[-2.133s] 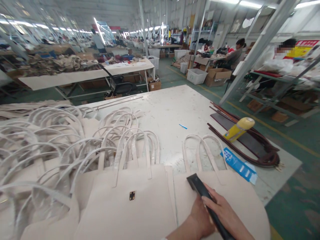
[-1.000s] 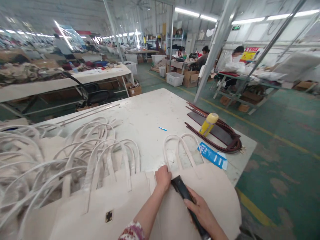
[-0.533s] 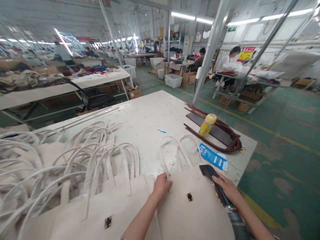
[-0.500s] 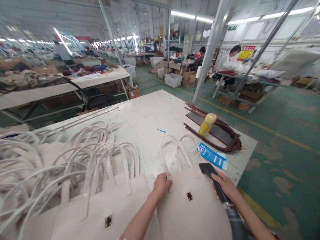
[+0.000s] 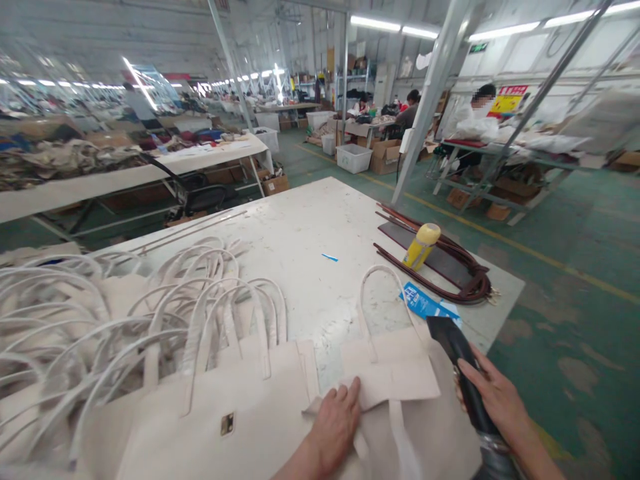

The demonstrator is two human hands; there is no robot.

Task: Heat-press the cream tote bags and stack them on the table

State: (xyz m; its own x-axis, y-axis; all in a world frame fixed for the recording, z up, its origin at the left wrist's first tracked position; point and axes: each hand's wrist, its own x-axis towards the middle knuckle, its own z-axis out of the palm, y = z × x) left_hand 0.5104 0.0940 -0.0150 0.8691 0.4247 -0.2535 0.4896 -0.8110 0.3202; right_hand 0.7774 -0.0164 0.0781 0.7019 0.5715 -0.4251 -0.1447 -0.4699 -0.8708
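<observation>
A cream tote bag (image 5: 415, 413) lies at the front of the table, its near panel folded down so that the inside shows. My left hand (image 5: 334, 421) is closed on the folded panel's left side; the thumb is hidden. In my right hand (image 5: 493, 393) is a black vacuum nozzle (image 5: 463, 370) with a hose running toward me. Its flat tip lies by the bag's upper right edge. One bag handle (image 5: 367, 300) stands up behind the opening. To the left is another cream tote bag (image 5: 250, 417) with a small metal plate, close to my left hand.
Many more cream bags with upright handles (image 5: 165, 293) cover the table's left side. At the right are a yellow can (image 5: 423, 245), brown straps (image 5: 445, 290) and a blue packet (image 5: 427, 303). A metal post (image 5: 430, 100) rises beyond the table (image 5: 305, 220). People sit at other tables further off.
The bag's near panel has been folded down toward me, hiding its metal plate. My left hand has moved down with it. The nozzle has shifted slightly right, still in my right hand.
</observation>
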